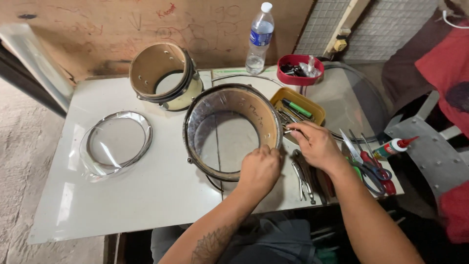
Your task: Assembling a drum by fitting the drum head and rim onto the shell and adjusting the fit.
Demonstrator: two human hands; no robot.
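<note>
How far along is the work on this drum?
Done: the near shell carries its metal hoop. In hand: left hand steadies its rim while right hand works a small metal part at its side. Left: a loose hoop and second shell lie untouched.

Wide open white table [146, 195] near left, room for a hand to sweep. Further left, the clear hoop [117, 142] lies flat, with a bare lane between it and the big drum shell [229, 129]. Far side is blocked by the second shell [166, 76] and the bottle [259, 39]. The right is crowded: yellow tray [303, 105], pliers [303, 178], scissors [371, 168].
</note>
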